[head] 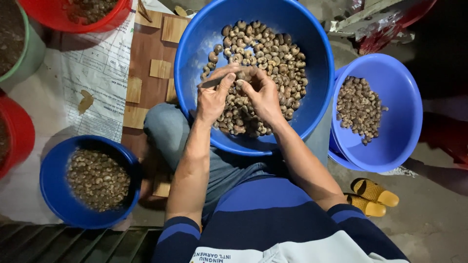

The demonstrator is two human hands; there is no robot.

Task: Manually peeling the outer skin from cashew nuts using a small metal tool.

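A big blue basin [195, 44] rests on my lap, filled with brown cashew nuts [268, 53] in their shells. My left hand [212, 97] is over the basin and grips a small knife [210, 83] whose thin metal blade points left. My right hand [263, 95] is beside it, its fingers pinched on a single nut [242, 75]. The two hands touch at the fingertips, right above the pile.
A smaller blue bowl [53, 190] of nuts stands at the lower left and a lighter blue basin [404, 97] of nuts at the right. Red buckets [14, 131] and a green one [29, 58] line the left. Yellow sandals [373, 195] lie at my right.
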